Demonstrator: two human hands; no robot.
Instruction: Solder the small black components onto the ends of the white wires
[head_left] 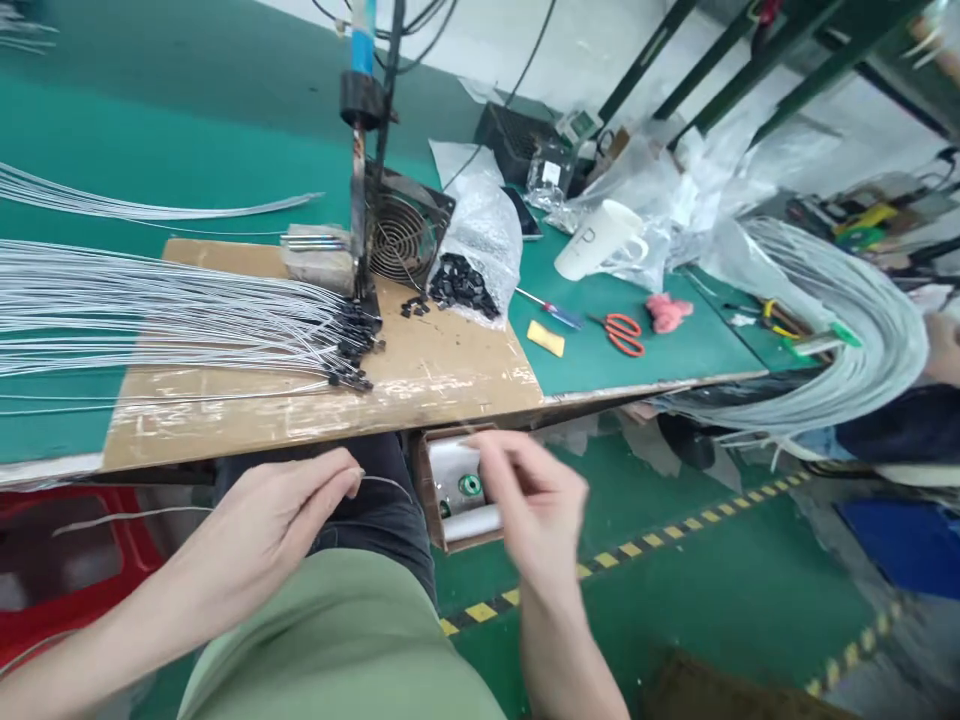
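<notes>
Pinching a grey wire, left grip closed, right grip curled, hold unclear, cardboard over green bench, tape-striped floor

Single head-worn camera — facing forward, down — bench close below.

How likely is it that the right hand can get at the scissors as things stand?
Likely yes: the scissors lie uncovered near the front of the bench. The right hand would have to clear the bench edge; nothing else seems in between.
</notes>
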